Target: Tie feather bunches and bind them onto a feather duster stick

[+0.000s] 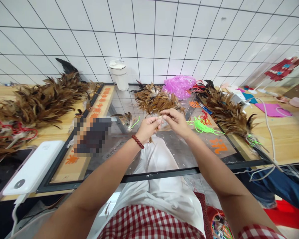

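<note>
My left hand [149, 128], with a dark red bead bracelet [138, 141] at the wrist, is closed in a pinch over the glass panel. Brown feather tips [150, 139] show beneath it, and the rest of the feathers is hidden by the fingers. My right hand [174, 121] meets it from the right, thumb and fingers pinched at the pale end of the same feathers. Left of my hands lies a small feather bunch [127, 121] with a green string. A heap of brown feathers [155, 98] lies just beyond my hands. Bright green cords [201, 125] lie to the right.
The black-framed glass panel [161, 173] rests over the wooden table [286, 132]. Long feather bundles [49, 98] lie left, another feather bundle [225, 111] right. Behind stand a white cup [119, 75] and a pink plastic bag [180, 86]. A white power bank [33, 167] lies front left.
</note>
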Tool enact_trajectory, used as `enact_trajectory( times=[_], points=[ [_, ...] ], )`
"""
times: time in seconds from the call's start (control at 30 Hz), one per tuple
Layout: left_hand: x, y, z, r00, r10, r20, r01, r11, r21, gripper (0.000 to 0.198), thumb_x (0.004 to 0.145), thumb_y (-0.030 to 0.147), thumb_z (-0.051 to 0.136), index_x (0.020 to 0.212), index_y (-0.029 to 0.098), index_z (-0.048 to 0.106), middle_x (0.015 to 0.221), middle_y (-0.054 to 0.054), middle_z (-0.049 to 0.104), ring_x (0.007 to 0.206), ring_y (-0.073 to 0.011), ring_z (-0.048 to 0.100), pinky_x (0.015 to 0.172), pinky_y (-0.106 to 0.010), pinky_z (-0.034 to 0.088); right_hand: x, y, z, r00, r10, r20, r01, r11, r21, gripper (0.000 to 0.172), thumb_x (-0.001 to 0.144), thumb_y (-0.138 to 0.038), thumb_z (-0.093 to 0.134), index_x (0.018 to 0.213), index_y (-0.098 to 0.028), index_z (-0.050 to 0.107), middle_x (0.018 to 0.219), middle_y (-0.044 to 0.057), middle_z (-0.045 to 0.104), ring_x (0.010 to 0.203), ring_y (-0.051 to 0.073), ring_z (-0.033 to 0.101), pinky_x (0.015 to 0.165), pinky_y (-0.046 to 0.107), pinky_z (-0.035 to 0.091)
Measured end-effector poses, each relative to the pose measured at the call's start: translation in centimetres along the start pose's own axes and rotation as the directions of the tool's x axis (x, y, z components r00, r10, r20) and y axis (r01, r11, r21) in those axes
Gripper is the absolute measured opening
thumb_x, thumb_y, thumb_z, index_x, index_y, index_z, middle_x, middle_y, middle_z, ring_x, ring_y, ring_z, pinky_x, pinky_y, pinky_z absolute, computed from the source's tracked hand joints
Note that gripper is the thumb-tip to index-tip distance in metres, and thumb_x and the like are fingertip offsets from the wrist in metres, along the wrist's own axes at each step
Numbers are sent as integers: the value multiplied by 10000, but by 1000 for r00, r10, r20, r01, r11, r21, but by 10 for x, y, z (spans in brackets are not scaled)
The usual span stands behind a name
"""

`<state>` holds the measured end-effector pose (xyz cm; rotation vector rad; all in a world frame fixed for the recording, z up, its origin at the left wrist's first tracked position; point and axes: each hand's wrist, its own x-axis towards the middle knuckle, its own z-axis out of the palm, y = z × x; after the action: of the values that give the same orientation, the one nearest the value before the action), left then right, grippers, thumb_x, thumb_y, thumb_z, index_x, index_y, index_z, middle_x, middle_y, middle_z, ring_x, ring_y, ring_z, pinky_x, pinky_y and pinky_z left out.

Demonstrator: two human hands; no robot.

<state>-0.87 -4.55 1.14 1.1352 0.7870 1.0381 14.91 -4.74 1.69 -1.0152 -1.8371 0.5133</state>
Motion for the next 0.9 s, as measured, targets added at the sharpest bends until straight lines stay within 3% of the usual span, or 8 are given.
enact_trajectory(
  times=[0.1,0.2,0.33,0.43,0.53,0.63,0.77,0.9],
  points=[
    [-4,4,2,997,-47,54,47,999,-4,280,674,351,747,630,121,593,521,17,501,411,-30,358,398,-176,223,2,0,-1,995,-26,97,12,990,137,266,885,-430,546,918,-198,673,867,42,626,835,157,576,794,304,443],
    [-4,3,3,995,-67,77,67,998,6,280,694,348,737,641,121,582,534,21,498,420,-29,369,404,-167,233,3,2,1,999,-17,40,10,989,150,274,866,-421,578,748,-183,644,741,21,594,736,141,551,739,290,439],
    [0,-1,0,999,-19,-31,19,1000,-13,251,739,330,702,658,116,598,486,47,422,401,-21,304,400,-162,199,3,10,2,997,74,-38,-71,994,81,183,851,-334,588,787,-174,648,759,22,598,734,140,542,706,278,428],
    [5,0,-4,986,17,-164,-26,998,-51,239,756,317,686,657,120,593,478,52,406,396,-21,286,396,-163,179,1,16,-2,988,110,111,-99,990,-100,114,761,-232,666,848,-161,680,775,26,595,721,141,528,682,269,405],
    [7,2,-7,973,34,-227,-52,996,-75,239,759,315,685,654,122,590,483,52,410,396,-21,280,395,-165,171,-2,19,-2,928,128,351,-28,961,-276,111,707,-167,698,818,-158,703,753,30,585,734,150,520,697,275,382],
    [7,1,-7,968,37,-247,-57,996,-74,239,758,319,683,650,124,595,485,51,420,402,-27,290,398,-172,173,-2,17,2,927,141,347,-32,953,-300,64,734,-110,625,718,-152,671,729,35,572,742,151,512,707,278,368],
    [9,-5,-6,941,100,-324,-105,994,1,221,732,326,704,656,127,644,546,20,534,493,-53,425,486,-181,320,1,11,7,953,288,93,-290,957,15,114,779,-222,602,685,-166,572,639,-9,504,605,113,438,604,257,338],
    [11,-11,-7,929,156,-335,-158,987,21,230,664,354,754,673,132,695,690,-20,659,676,-100,554,690,-225,434,2,4,10,870,464,166,-485,752,446,346,695,-469,707,657,-174,530,546,-54,451,487,71,350,502,233,263]
  ],
)
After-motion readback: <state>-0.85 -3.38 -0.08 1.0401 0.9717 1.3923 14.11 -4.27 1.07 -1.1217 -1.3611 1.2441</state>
